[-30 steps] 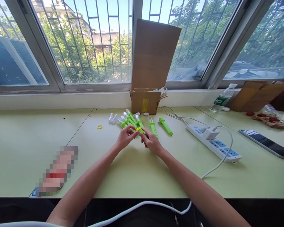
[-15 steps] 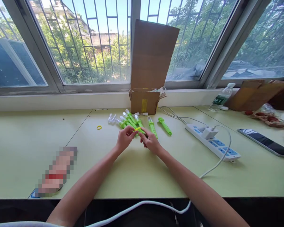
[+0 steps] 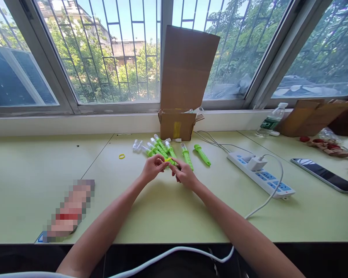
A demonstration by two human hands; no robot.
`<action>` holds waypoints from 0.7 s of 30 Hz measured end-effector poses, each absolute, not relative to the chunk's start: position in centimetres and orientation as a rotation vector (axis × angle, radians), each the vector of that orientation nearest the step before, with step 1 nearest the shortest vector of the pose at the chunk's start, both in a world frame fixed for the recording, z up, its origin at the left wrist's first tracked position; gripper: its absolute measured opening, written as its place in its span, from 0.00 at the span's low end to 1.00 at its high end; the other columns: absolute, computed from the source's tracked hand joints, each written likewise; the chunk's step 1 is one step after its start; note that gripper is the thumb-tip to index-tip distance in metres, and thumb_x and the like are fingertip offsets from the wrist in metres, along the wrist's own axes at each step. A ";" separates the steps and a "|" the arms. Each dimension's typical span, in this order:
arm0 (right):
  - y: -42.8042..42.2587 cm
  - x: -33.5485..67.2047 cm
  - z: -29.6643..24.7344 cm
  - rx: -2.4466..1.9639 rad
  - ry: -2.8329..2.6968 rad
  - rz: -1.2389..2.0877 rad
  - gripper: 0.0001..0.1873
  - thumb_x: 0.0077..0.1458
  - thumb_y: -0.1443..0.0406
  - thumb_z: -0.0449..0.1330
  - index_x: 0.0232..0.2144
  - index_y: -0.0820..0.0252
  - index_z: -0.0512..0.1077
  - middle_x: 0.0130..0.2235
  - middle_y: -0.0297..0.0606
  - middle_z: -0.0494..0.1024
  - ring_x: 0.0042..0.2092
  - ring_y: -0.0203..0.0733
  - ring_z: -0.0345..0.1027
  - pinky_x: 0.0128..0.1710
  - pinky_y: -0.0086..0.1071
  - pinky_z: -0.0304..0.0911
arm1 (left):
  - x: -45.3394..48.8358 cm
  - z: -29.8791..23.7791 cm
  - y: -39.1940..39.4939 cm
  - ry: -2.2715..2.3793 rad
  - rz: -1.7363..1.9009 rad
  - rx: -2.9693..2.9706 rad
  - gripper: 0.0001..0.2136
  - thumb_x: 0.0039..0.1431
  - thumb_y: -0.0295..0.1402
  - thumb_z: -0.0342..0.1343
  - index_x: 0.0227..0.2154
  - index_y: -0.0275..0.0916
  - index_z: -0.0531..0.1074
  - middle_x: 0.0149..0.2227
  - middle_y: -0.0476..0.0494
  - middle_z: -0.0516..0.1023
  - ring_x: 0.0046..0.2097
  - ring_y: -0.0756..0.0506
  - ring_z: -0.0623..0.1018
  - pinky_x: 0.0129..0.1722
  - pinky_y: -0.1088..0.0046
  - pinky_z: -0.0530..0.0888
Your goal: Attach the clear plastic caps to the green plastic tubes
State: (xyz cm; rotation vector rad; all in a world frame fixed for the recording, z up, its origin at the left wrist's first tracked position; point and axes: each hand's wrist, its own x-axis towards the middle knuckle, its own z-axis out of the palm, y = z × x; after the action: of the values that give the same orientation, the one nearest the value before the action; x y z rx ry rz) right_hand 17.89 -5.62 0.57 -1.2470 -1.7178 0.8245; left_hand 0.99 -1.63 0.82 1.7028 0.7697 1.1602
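Observation:
Both my hands meet over a bundle of several green pens with clear caps (image 3: 159, 147) lying on the pale green table (image 3: 174, 208). My left hand (image 3: 152, 168) and my right hand (image 3: 185, 174) each pinch a yellow rubber band (image 3: 168, 159) stretched round the near ends of the pens. Two more green pens lie apart to the right, one (image 3: 186, 155) beside my right hand and one (image 3: 202, 154) farther out. A loose yellow rubber band (image 3: 121, 156) lies on the table to the left.
An open cardboard box (image 3: 176, 123) stands behind the pens by the window sill. A white power strip (image 3: 261, 175) with a plugged charger and cable lies to the right, then a phone (image 3: 324, 174), a water bottle (image 3: 271, 120) and another cardboard box (image 3: 313, 116). A blurred object (image 3: 71, 208) lies at the left.
My fingers have shifted slightly on the yellow band at the pens' ends. The view moved a little; nothing else changed.

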 end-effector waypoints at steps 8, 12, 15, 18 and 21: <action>-5.3 18.2 0.2 -1.314 -1.749 0.832 0.33 0.46 0.59 0.62 0.55 0.57 0.61 0.29 0.32 0.71 0.16 0.31 0.62 0.14 0.27 0.61 | 1.0 -0.1 -1.3 0.815 1.189 1.737 0.15 0.46 0.43 0.60 0.26 0.36 0.66 0.19 0.52 0.70 0.21 0.53 0.71 0.22 0.77 0.70; -5.5 18.0 0.2 -1.302 -1.729 0.798 0.28 0.49 0.59 0.58 0.53 0.58 0.62 0.28 0.32 0.69 0.17 0.31 0.63 0.14 0.26 0.62 | 1.0 -0.1 -1.2 0.811 1.207 1.710 0.16 0.45 0.44 0.61 0.27 0.36 0.66 0.19 0.52 0.70 0.21 0.52 0.72 0.23 0.77 0.70; -5.6 17.9 0.3 -1.288 -1.703 0.831 0.28 0.49 0.58 0.58 0.52 0.59 0.62 0.29 0.31 0.69 0.16 0.30 0.62 0.14 0.26 0.62 | 1.1 0.0 -1.2 0.795 1.200 1.697 0.16 0.45 0.44 0.61 0.27 0.37 0.66 0.19 0.52 0.71 0.21 0.52 0.72 0.23 0.77 0.70; -5.5 17.9 0.3 -1.274 -1.665 0.873 0.28 0.48 0.57 0.59 0.52 0.59 0.63 0.30 0.32 0.70 0.16 0.30 0.63 0.13 0.27 0.63 | 1.1 0.1 -1.2 0.781 1.179 1.694 0.16 0.47 0.44 0.60 0.28 0.37 0.65 0.19 0.52 0.71 0.21 0.53 0.71 0.22 0.77 0.70; -5.3 18.0 0.2 -1.279 -1.614 0.916 0.30 0.46 0.57 0.61 0.51 0.60 0.63 0.30 0.32 0.69 0.16 0.30 0.63 0.13 0.28 0.63 | 1.1 0.3 -1.3 0.772 1.166 1.682 0.16 0.47 0.45 0.59 0.28 0.37 0.65 0.19 0.52 0.71 0.20 0.53 0.71 0.22 0.77 0.70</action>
State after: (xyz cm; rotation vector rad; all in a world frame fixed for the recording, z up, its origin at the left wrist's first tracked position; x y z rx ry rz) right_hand 17.96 -5.30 0.19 -1.2792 -1.6142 0.9156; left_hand 1.12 -1.27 0.29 1.6817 0.7716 1.1662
